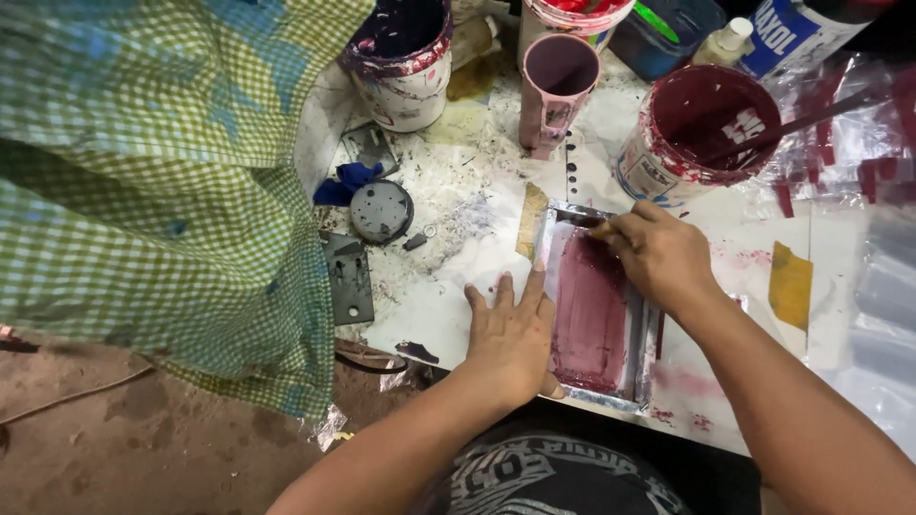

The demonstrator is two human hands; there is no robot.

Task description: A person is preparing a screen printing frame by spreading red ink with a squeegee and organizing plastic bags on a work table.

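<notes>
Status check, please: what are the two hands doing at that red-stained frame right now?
Left hand flat, steadying the frame. Right hand pressing at its top edge, grip unclear. Red paint tub with stick close behind.

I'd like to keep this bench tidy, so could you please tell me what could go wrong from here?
1. The right hand works at the far end of the ink-covered printing screen; if the left hand bracing its frame slips, the print may smear.
2. The open maroon ink tub with a stick in it stands just beyond that hand; a knock could tip it.
</notes>
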